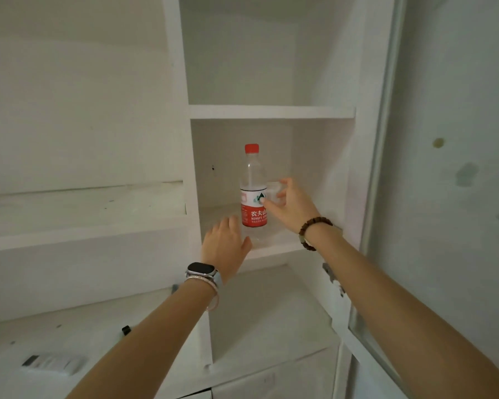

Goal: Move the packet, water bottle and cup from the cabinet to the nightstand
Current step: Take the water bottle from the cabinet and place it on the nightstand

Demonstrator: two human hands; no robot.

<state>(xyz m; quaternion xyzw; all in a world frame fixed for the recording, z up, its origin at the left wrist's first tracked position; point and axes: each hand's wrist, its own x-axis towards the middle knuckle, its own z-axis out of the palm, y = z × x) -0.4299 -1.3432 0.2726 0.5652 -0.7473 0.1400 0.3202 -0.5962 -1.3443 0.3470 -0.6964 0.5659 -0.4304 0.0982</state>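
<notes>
A clear water bottle [253, 191] with a red cap and a red and white label stands upright on the middle shelf of the white cabinet [271, 112]. Just right of it is a small clear cup [274, 190], and my right hand [293, 207] has its thumb and fingers curled round that cup. My left hand [225, 244] reaches in low on the left of the bottle, fingers straight, a little short of the bottle's base and holding nothing. No packet is in view.
The cabinet's glass door [386, 156] stands open on the right, close to my right forearm. A white ledge [84, 223] runs to the left of the cabinet. Lower left, a white surface carries a small remote-like object [55, 364].
</notes>
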